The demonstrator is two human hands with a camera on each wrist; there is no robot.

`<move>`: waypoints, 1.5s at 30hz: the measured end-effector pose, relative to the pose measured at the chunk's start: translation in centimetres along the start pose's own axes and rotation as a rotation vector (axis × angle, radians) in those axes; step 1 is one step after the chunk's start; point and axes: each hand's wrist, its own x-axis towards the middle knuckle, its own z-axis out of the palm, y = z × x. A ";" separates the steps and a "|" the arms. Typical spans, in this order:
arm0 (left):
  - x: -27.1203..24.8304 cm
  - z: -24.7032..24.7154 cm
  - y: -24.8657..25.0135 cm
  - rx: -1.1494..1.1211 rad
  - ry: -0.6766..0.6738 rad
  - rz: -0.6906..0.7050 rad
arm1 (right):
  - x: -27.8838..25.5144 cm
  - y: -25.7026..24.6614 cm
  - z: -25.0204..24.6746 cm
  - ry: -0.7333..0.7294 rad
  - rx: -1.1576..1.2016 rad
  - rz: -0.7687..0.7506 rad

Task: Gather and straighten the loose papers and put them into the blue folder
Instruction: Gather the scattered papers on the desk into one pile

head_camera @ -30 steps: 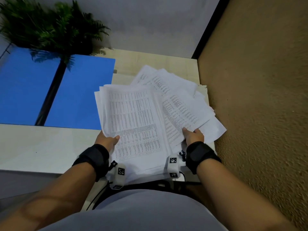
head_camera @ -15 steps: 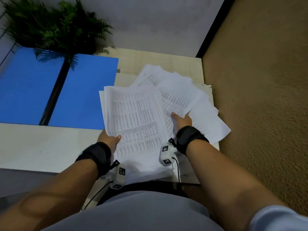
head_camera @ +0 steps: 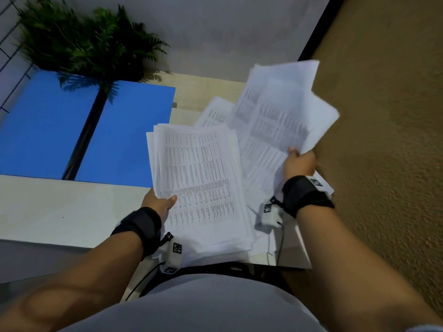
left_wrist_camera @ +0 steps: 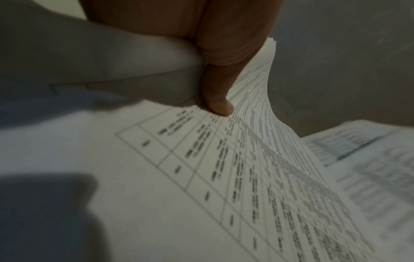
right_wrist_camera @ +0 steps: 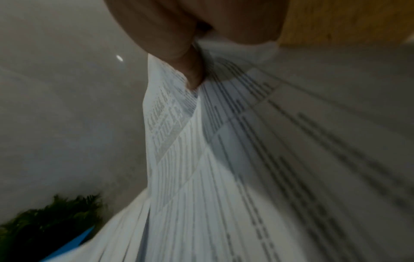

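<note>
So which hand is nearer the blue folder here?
Left. The left hand holds a paper stack just right of the blue folder; the right hand lifts sheets farther right, by the wall.

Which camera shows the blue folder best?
The head view: the blue folder lies open and flat, left of the papers, a plant shading it. The right wrist view catches only a blue sliver at the bottom; the left wrist view shows none.
</note>
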 end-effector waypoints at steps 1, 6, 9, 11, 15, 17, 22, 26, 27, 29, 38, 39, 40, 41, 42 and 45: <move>-0.1 0.0 0.0 -0.003 -0.004 0.004 | 0.2 -1.0 -1.7 0.057 0.017 -0.044; -0.9 0.5 1.0 0.069 -0.046 0.064 | 0.6 -6.3 -8.6 0.210 0.255 -0.319; -0.9 0.6 0.8 0.074 -0.090 0.051 | 0.1 -7.9 -10.9 0.145 0.456 -0.382; -1.0 0.7 0.6 0.053 -0.077 0.035 | -0.5 -7.7 -10.6 0.062 0.462 -0.354; -1.7 1.0 1.6 0.149 -0.029 0.023 | -0.7 -3.9 -6.3 -0.160 0.233 -0.204; -1.4 1.1 2.0 0.140 -0.023 -0.012 | -1.4 -1.7 -4.0 -0.285 0.014 -0.190; -1.3 0.8 1.3 -0.014 -0.143 -0.076 | -3.1 1.5 0.0 -0.551 -0.341 -0.155; -0.2 1.0 -0.2 0.214 -0.037 0.077 | -3.8 3.1 1.8 -0.527 -0.140 -0.013; -0.1 1.0 -0.3 0.213 -0.018 0.080 | -3.9 3.4 2.1 -0.495 -0.135 0.003; -0.5 1.3 0.2 0.208 0.025 0.055 | -4.4 3.6 2.4 -0.454 -0.186 0.063; -2.6 2.8 2.6 0.257 0.014 -0.029 | -7.4 5.8 3.3 -0.580 -0.143 0.113; -2.6 2.7 2.7 0.275 -0.009 -0.040 | -7.1 5.6 3.1 -0.543 -0.189 0.048; -2.6 2.5 2.7 0.301 -0.038 -0.054 | -6.9 5.2 2.7 -0.508 -0.231 -0.012; -2.5 2.1 2.5 0.339 -0.074 -0.056 | -6.7 4.9 2.3 -0.494 -0.256 -0.065; -2.4 1.7 2.4 0.384 -0.116 -0.055 | -6.4 4.6 2.2 -0.508 -0.270 -0.107; -2.1 0.3 2.2 0.515 -0.208 -0.032 | -5.3 3.7 2.7 -0.531 -0.413 -0.250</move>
